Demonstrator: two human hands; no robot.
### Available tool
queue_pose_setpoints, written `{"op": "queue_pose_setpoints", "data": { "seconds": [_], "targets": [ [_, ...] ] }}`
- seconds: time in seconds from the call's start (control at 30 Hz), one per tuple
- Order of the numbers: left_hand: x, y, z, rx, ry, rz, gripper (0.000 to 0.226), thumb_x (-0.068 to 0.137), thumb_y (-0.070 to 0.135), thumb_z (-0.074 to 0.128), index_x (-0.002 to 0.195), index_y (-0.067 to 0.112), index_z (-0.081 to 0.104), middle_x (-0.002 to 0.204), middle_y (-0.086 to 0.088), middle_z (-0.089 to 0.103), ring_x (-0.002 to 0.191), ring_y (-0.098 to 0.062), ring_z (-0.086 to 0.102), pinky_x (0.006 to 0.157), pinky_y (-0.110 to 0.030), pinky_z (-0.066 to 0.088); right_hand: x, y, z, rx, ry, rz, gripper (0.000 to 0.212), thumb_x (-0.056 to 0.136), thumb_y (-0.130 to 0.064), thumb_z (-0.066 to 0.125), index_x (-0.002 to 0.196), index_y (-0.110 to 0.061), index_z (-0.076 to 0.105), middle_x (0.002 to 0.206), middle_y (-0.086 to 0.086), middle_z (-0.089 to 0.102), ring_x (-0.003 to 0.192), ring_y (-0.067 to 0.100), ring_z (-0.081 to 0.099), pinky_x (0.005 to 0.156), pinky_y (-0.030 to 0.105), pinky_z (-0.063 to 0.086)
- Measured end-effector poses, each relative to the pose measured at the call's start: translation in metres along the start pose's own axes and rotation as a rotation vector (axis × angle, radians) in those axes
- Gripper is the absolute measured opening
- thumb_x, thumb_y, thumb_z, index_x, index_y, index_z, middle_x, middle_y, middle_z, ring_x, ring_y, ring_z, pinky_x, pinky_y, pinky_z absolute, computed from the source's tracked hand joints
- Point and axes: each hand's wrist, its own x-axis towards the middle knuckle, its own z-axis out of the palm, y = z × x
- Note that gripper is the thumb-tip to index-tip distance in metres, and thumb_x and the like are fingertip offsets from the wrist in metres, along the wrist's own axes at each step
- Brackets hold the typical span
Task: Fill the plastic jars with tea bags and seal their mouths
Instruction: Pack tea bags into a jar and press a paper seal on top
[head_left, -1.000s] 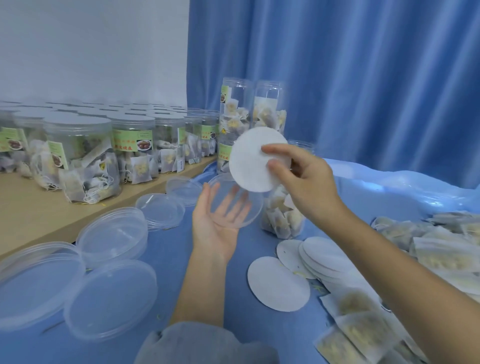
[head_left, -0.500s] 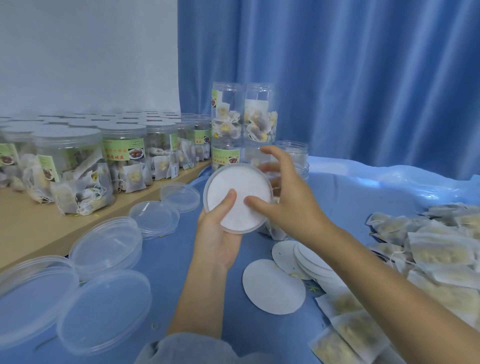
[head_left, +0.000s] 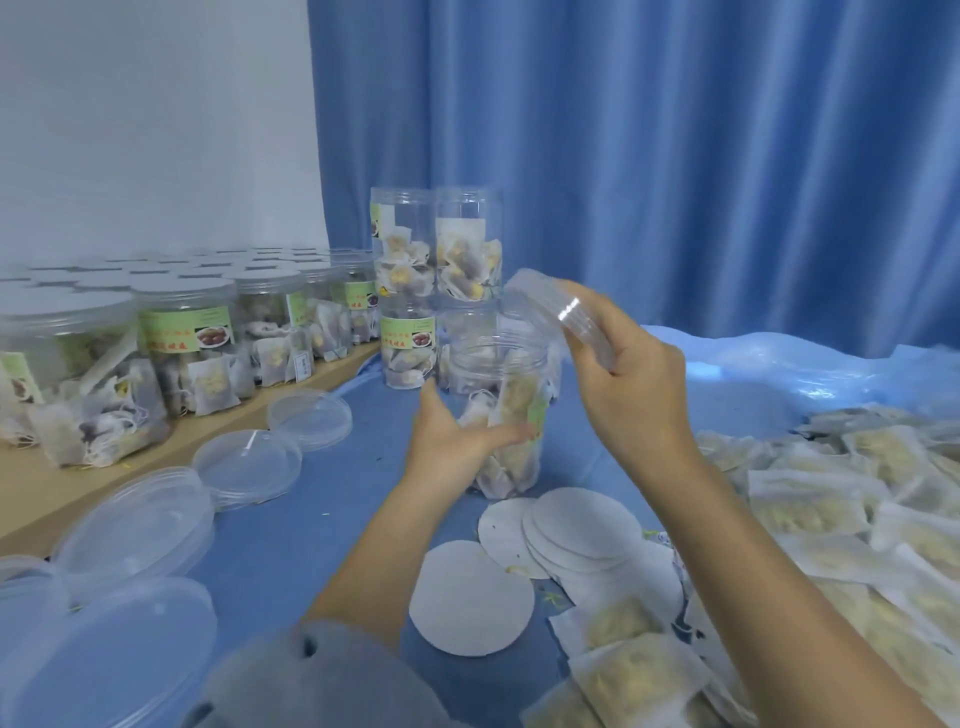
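While four stacked jars (head_left: 439, 291) stand behind and five or so loose lids (head_left: 244, 465) sit left, the left hand (head_left: 457, 441) wraps one open jar (head_left: 511, 410) half full of tea bags. Right hand (head_left: 631, 387) pinches a clear lid (head_left: 558, 314), tilted, just above its mouth, not touching.

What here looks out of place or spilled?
Little. Small yellow-green crumbs lie on the blue cloth beside the white paper discs. Some tea bags lie loosely heaped at the right.
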Motion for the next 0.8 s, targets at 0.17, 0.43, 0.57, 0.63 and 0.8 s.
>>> {"op": "queue_pose_setpoints", "data": {
  "seconds": [0.17, 0.43, 0.57, 0.63, 0.8],
  "targets": [
    [0.017, -0.012, 0.032, 0.126, 0.085, -0.023, 0.143, 0.05, 0.04, 0.091, 0.149, 0.022, -0.01, 0.144, -0.009, 0.04, 0.123, -0.025, 0.047, 0.087, -0.033, 0.042, -0.005, 0.015, 0.0, -0.12, -0.142, 0.06, 0.052, 0.083, 0.006, 0.053, 0.123, -0.027, 0.062, 0.092, -0.001, 0.072, 0.073, 0.009, 0.051, 0.068, 0.006, 0.031],
    [0.015, -0.042, 0.035, 0.135, 0.243, 0.141, 0.107, 0.049, 0.054, 0.074, 0.142, 0.029, 0.026, 0.129, -0.001, 0.054, 0.108, -0.028, 0.058, 0.079, -0.038, 0.051, -0.011, 0.021, 0.011, -0.226, -0.461, 0.059, 0.053, 0.085, -0.04, 0.065, 0.135, -0.035, 0.049, 0.147, -0.003, 0.04, 0.138, 0.017, 0.03, 0.108, 0.017, 0.017],
    [0.016, -0.05, 0.022, 0.134, 0.361, 0.271, 0.102, 0.058, 0.04, 0.083, 0.143, 0.034, 0.028, 0.133, 0.004, 0.053, 0.118, -0.02, 0.053, 0.085, -0.032, 0.046, -0.012, 0.021, 0.01, -0.162, -0.415, 0.008, 0.06, 0.077, -0.036, 0.075, 0.132, -0.033, 0.052, 0.14, -0.005, 0.047, 0.13, 0.011, 0.04, 0.109, 0.017, 0.024],
    [0.016, -0.051, 0.018, 0.165, 0.401, 0.337, 0.106, 0.059, 0.032, 0.087, 0.145, 0.033, 0.026, 0.143, 0.006, 0.044, 0.128, -0.017, 0.045, 0.096, -0.034, 0.043, -0.012, 0.022, 0.01, -0.088, -0.423, 0.072, 0.074, 0.073, -0.039, 0.075, 0.139, -0.034, 0.041, 0.138, -0.009, 0.045, 0.126, 0.006, 0.041, 0.107, 0.028, 0.035],
    [0.012, -0.051, 0.016, 0.205, 0.429, 0.453, 0.107, 0.059, 0.016, 0.087, 0.146, 0.033, 0.025, 0.148, 0.01, 0.035, 0.138, -0.015, 0.032, 0.108, -0.043, 0.036, -0.012, 0.029, 0.005, -0.033, -0.348, 0.201, 0.071, 0.072, -0.048, 0.072, 0.135, -0.045, 0.042, 0.132, -0.018, 0.046, 0.121, -0.001, 0.042, 0.106, 0.034, 0.039]
  ]
}}
